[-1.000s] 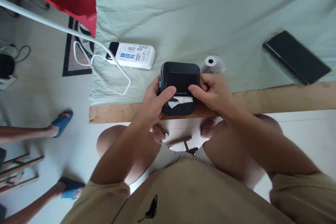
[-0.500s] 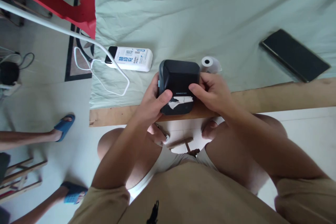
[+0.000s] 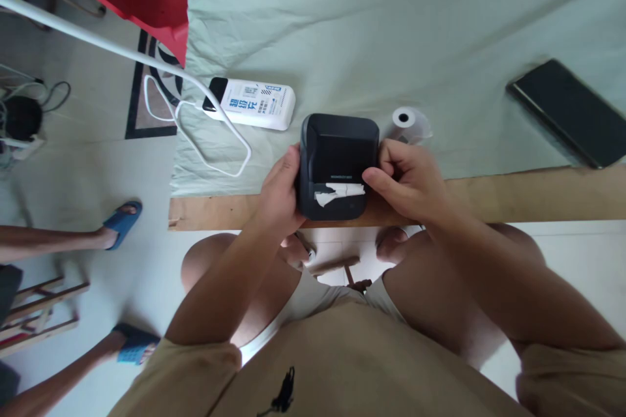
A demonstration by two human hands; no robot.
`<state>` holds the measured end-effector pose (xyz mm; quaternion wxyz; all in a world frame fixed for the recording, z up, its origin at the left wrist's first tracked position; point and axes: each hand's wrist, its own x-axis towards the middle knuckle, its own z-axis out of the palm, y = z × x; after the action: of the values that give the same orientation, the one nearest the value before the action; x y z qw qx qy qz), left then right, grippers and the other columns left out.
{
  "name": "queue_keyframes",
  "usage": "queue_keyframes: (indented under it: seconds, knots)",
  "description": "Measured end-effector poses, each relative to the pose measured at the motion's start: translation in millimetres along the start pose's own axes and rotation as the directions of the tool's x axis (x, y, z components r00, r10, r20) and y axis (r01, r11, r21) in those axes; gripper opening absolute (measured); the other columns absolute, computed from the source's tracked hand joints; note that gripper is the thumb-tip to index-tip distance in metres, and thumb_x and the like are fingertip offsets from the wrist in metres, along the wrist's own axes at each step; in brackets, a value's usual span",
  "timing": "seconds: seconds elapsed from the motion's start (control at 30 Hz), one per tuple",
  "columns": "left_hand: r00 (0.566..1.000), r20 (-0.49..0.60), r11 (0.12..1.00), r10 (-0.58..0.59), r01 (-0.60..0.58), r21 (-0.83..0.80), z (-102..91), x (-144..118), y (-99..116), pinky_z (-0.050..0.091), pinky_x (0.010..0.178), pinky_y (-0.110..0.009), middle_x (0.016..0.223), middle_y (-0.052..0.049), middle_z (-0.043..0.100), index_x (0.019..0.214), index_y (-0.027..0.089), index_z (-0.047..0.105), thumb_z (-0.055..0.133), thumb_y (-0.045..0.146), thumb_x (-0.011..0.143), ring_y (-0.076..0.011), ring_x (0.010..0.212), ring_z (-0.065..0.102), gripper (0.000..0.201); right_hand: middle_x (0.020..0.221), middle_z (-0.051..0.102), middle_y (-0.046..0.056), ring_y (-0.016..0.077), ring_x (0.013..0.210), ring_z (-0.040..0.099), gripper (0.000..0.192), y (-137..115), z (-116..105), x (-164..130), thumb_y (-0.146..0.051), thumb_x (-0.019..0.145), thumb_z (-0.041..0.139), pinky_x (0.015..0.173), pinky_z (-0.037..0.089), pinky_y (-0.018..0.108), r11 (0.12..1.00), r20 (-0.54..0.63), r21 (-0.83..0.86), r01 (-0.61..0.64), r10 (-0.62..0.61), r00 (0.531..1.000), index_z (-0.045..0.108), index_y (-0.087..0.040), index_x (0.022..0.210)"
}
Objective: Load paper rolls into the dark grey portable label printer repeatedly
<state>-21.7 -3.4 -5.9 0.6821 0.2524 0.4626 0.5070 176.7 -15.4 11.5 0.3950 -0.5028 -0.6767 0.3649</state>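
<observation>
A small black label printer (image 3: 338, 163) stands at the near edge of a table, with a torn strip of white paper (image 3: 340, 193) sticking out of its front slot. My left hand (image 3: 280, 190) grips its left side. My right hand (image 3: 408, 177) holds its right side, the thumb resting near the end of the paper strip. A white paper roll (image 3: 409, 122) lies just behind my right hand.
A pale green cloth (image 3: 372, 32) covers the table above a bare wooden edge (image 3: 528, 192). A white power bank (image 3: 252, 103) with a white cable (image 3: 205, 140) lies left of the printer, a black phone (image 3: 570, 111) far right. Another person's legs in blue slippers (image 3: 120, 225) stand left beside a red chair (image 3: 141, 0).
My left thumb has slid off the printer's top to its left side, so the paper strip shows fully. The right hand stays on the right side.
</observation>
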Motion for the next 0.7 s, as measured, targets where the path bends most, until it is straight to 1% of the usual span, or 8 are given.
queue_keyframes:
  seconds: [0.13, 0.23, 0.3, 0.37, 0.47, 0.57, 0.63, 0.7]
  knots:
    - [0.995, -0.08, 0.997, 0.067, -0.065, 0.029, 1.3, -0.7, -0.8, 0.067, 0.075, -0.029, 0.071, 0.002, 0.073, 0.08, 0.021, 0.07, 0.075, 0.059, 0.09, -0.0216, 0.089, 0.08, 0.04, 0.057, 0.039, -0.007, 0.0073, 0.054, 0.029, 0.05, -1.1, -1.0, 1.9, -0.044, 0.081, 0.076, 0.051, 0.022, 0.027, 0.998, 0.049, 0.029, 0.049, -0.05, 0.998, 0.031, -0.024, 0.069]
    - [0.992, -0.089, 0.995, 0.095, -0.092, 0.033, 2.6, -0.7, -1.1, 0.065, 0.072, -0.027, 0.072, 0.002, 0.072, 0.08, 0.02, 0.07, 0.075, 0.057, 0.09, -0.0205, 0.089, 0.079, 0.039, 0.058, 0.044, -0.007, 0.0075, 0.054, 0.032, 0.051, -0.7, -0.3, 0.8, -0.04, 0.078, 0.08, 0.05, 0.023, 0.026, 0.998, 0.025, 0.031, 0.045, -0.046, 0.999, 0.031, -0.024, 0.071]
    - [0.992, -0.066, 0.994, 0.105, -0.104, 0.026, 2.6, 0.2, -1.5, 0.064, 0.069, -0.025, 0.071, 0.003, 0.071, 0.08, 0.02, 0.071, 0.077, 0.057, 0.088, -0.0182, 0.083, 0.078, 0.038, 0.058, 0.046, -0.007, 0.0075, 0.052, 0.034, 0.052, -2.6, 0.1, -1.7, -0.038, 0.077, 0.082, 0.049, 0.025, 0.027, 0.998, -0.026, 0.021, 0.056, -0.055, 0.998, 0.032, -0.025, 0.071]
    - [0.992, -0.049, 0.993, 0.114, -0.112, 0.034, 1.9, 1.5, -2.5, 0.064, 0.067, -0.025, 0.071, 0.003, 0.071, 0.081, 0.021, 0.072, 0.078, 0.058, 0.087, -0.0167, 0.078, 0.076, 0.038, 0.059, 0.048, -0.007, 0.0083, 0.05, 0.039, 0.05, -8.8, -0.7, -3.9, -0.037, 0.079, 0.083, 0.049, 0.029, 0.028, 0.996, -0.108, 0.015, 0.082, -0.08, 0.991, 0.035, -0.025, 0.073]
    - [0.993, -0.036, 0.992, 0.113, -0.11, 0.068, 0.6, 2.9, -4.3, 0.066, 0.071, -0.028, 0.074, 0.002, 0.072, 0.086, 0.021, 0.073, 0.076, 0.061, 0.088, -0.0182, 0.08, 0.077, 0.04, 0.061, 0.049, -0.007, 0.0125, 0.053, 0.054, 0.037, -27.6, -5.7, -2.0, -0.038, 0.09, 0.075, 0.051, 0.039, 0.03, 0.995, -0.265, 0.005, 0.095, -0.09, 0.96, 0.041, -0.027, 0.08]
    - [0.995, -0.036, 0.994, 0.095, -0.093, 0.064, 0.3, 2.7, -5.3, 0.068, 0.075, -0.03, 0.079, 0.001, 0.074, 0.089, 0.022, 0.073, 0.079, 0.06, 0.085, -0.0193, 0.083, 0.078, 0.039, 0.073, 0.052, -0.004, 0.0151, 0.067, 0.069, 0.026, -48.0, -13.0, 7.5, -0.034, 0.098, 0.064, 0.055, 0.05, 0.031, 0.994, -0.38, -0.052, 0.101, -0.113, 0.918, 0.042, -0.028, 0.085]
    - [0.996, -0.039, 0.995, 0.084, -0.082, 0.047, 0.7, 1.9, -5.1, 0.068, 0.078, -0.031, 0.082, 0.001, 0.076, 0.09, 0.022, 0.073, 0.081, 0.058, 0.083, -0.0199, 0.085, 0.079, 0.038, 0.083, 0.054, -0.002, 0.0145, 0.075, 0.072, 0.024, -55.2, -15.9, 14.4, -0.029, 0.098, 0.063, 0.058, 0.053, 0.03, 0.986, -0.41, -0.113, 0.122, -0.158, 0.898, 0.043, -0.027, 0.085]
    - [0.996, -0.033, 0.996, 0.08, -0.079, 0.046, 1.5, 0.7, -4.4, 0.068, 0.081, -0.032, 0.083, 0.001, 0.077, 0.091, 0.022, 0.074, 0.082, 0.058, 0.083, -0.021, 0.088, 0.079, 0.037, 0.084, 0.057, -0.002, 0.0125, 0.07, 0.067, 0.02, -56.3, -15.7, 19.0, -0.026, 0.095, 0.063, 0.059, 0.049, 0.029, 0.968, -0.383, -0.214, 0.13, -0.205, 0.901, 0.046, -0.026, 0.084]
